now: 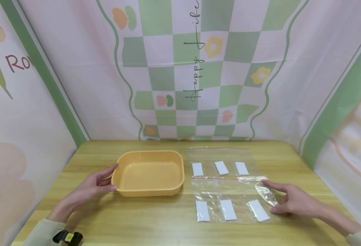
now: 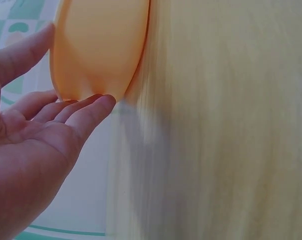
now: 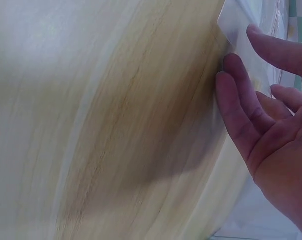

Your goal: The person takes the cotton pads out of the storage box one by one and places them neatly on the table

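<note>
A yellow plastic tray (image 1: 151, 193) with rounded corners rests on the table, left of centre. My left hand (image 1: 89, 188) touches its left end, the thumb and fingers spread along the wall; in the left wrist view the fingertips (image 2: 107, 100) meet the tray (image 2: 103, 45). Right of the tray lie two clear zip bags, a far bag (image 1: 206, 157) and a near bag (image 1: 206, 189). Each has three white rectangular pieces, such as this white piece (image 1: 202, 210); whether inside or on top, I cannot tell. My right hand (image 1: 297, 201) touches the near bag's right edge with loosely bent fingers.
The light wooden table (image 1: 156, 218) carries the tray and bags. A white and green checked cloth (image 1: 186, 75) hangs behind its far edge, with more printed cloth on both sides. A dark band with a yellow part (image 1: 69, 237) is on the left wrist.
</note>
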The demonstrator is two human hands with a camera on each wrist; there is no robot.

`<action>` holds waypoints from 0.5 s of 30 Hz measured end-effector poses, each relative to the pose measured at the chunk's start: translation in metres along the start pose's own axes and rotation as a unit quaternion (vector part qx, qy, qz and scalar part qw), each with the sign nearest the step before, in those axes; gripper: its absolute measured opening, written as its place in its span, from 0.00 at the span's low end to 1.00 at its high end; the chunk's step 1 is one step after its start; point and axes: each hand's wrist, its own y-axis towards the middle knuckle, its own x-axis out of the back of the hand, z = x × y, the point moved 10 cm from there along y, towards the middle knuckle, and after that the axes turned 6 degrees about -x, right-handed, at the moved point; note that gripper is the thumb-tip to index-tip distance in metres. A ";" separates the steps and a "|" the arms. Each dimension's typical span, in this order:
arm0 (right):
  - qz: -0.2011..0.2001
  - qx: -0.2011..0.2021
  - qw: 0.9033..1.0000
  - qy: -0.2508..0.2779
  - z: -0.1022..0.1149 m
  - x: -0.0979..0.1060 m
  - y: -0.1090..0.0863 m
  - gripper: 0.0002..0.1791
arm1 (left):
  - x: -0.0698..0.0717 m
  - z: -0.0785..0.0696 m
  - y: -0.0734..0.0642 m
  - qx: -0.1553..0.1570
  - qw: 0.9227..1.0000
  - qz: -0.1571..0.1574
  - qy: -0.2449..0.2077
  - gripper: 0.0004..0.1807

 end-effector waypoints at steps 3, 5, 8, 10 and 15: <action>-0.006 -0.005 1.000 -0.011 -0.001 0.002 -0.001 0.55 | 0.001 -0.002 -0.001 -0.005 1.000 -0.001 0.002 0.48; -0.014 -0.009 1.000 -0.019 -0.001 0.005 -0.003 0.54 | 0.003 -0.003 -0.002 -0.003 1.000 -0.006 0.009 0.47; -0.036 -0.016 0.998 -0.045 0.004 0.012 -0.008 0.48 | 0.011 -0.010 -0.006 0.011 0.998 -0.029 0.052 0.44; -0.061 -0.022 0.995 -0.071 0.010 0.018 -0.009 0.43 | 0.018 -0.018 -0.008 0.024 0.992 -0.051 0.112 0.42; -0.149 -0.025 0.977 -0.152 0.042 0.031 -0.004 0.28 | 0.030 -0.052 -0.004 0.023 0.948 -0.117 0.296 0.36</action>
